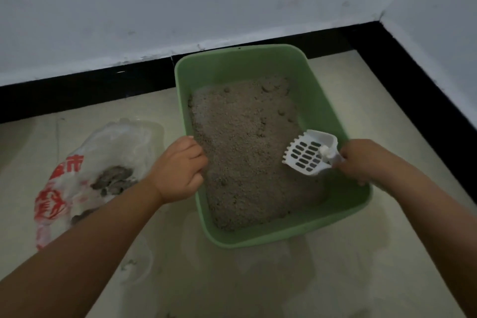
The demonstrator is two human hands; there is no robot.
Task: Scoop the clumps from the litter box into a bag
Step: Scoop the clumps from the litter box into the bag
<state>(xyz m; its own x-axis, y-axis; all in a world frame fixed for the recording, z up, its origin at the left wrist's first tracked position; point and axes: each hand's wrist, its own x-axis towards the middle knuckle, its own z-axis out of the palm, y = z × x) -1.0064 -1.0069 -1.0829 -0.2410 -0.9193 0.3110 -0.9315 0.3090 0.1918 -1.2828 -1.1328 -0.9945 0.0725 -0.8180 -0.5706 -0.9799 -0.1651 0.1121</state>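
A green litter box sits on the floor against the wall, filled with grey-brown litter. My left hand grips the box's left rim, fingers curled over the edge. My right hand holds the handle of a white slotted scoop, whose blade hangs just above the litter at the box's right side and looks empty. To the left of the box lies a white plastic bag with red print, its mouth open, with grey clumps inside.
A black skirting board runs along the white wall behind the box and down the right side into a corner. The floor is pale tile with a few litter crumbs near the front.
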